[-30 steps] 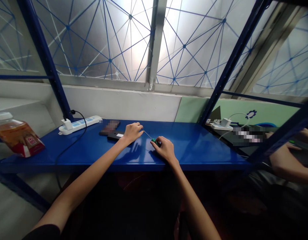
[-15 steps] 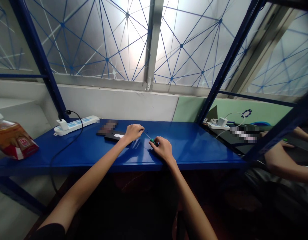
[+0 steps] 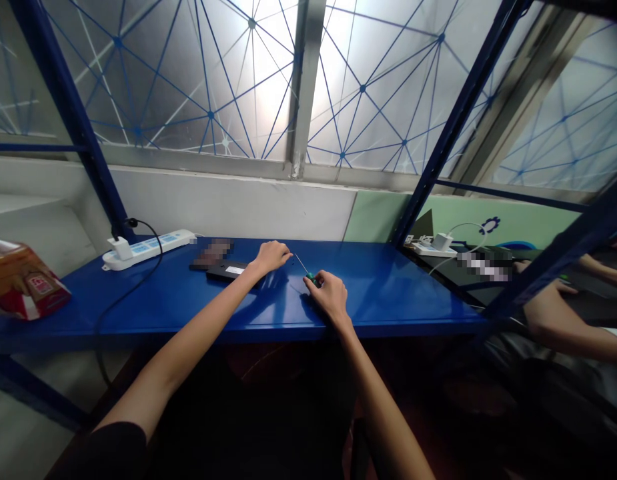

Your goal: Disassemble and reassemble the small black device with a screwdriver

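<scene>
My right hand (image 3: 331, 293) is wrapped round the green handle of a screwdriver (image 3: 311, 276), its thin metal shaft pointing up and to the left. Just beyond the shaft's tip, my left hand (image 3: 272, 256) is closed, thumb and fingers pressed together. Whatever it pinches is too small to make out. Beside my left wrist lies a flat black device (image 3: 219, 272) with a white label, partly covered by the forearm. A dark flat object (image 3: 201, 262), blurred out in part, rests behind it.
Both hands are over a blue table (image 3: 383, 287). At the left stand a white power strip (image 3: 153, 249) with a black cable and a bottle (image 3: 31, 280) of orange drink. Blue metal posts (image 3: 433, 160) frame the table. Another person's arm (image 3: 563, 320) is at the right.
My left hand has shifted slightly right and up, and the screwdriver tip now sits a little apart from its fingers. My right hand has moved slightly right, still holding the screwdriver.
</scene>
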`<state>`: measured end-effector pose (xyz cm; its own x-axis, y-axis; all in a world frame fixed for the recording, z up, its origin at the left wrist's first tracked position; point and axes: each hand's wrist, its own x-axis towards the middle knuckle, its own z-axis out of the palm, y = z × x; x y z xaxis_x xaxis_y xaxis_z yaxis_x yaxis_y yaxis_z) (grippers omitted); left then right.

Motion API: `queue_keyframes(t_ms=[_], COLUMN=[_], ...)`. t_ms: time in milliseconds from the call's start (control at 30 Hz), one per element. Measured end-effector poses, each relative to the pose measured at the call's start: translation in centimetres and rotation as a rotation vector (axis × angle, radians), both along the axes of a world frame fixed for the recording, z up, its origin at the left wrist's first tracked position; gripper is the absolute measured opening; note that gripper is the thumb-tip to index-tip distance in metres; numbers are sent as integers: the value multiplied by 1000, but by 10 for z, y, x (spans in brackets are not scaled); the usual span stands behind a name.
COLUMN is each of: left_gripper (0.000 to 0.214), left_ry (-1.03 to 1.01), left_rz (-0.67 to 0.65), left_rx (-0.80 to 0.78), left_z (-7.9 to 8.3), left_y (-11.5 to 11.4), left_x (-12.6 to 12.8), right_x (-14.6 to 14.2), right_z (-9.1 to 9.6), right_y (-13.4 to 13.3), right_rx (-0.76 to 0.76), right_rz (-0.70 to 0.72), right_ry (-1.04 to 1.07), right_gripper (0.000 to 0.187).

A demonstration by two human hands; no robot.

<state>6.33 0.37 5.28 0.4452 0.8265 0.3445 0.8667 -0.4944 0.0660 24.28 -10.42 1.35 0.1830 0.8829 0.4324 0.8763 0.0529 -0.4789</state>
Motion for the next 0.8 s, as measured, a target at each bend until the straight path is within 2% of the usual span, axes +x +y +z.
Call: queue_keyframes(t_ms=[167, 300, 467, 567, 667, 800], left_gripper=[33, 38, 46, 61, 77, 69], left_ry=[25, -54, -134, -125, -54, -83], left_rz=[-18, -57, -227, -241, -220, -229], left_rx=[-71, -124, -245, -274, -330, -338], left_z=[-5, 1, 22, 26, 19, 2], left_y=[3, 2, -8, -20, -30, -33], left_x=[7, -7, -61, -102, -133, -150], right_x=[-1, -1, -2, -3, -4, -6], right_z=[1, 0, -2, -2, -2, -2], right_y=[-1, 0, 1, 1, 1, 2], right_rx=[-21, -3, -20, -50, -73, -91], right_rz=[-25, -18, -68, -99, -116, -90], right_ry=[25, -12, -82, -149, -215, -294], right_gripper=[30, 30, 23, 20, 23, 27])
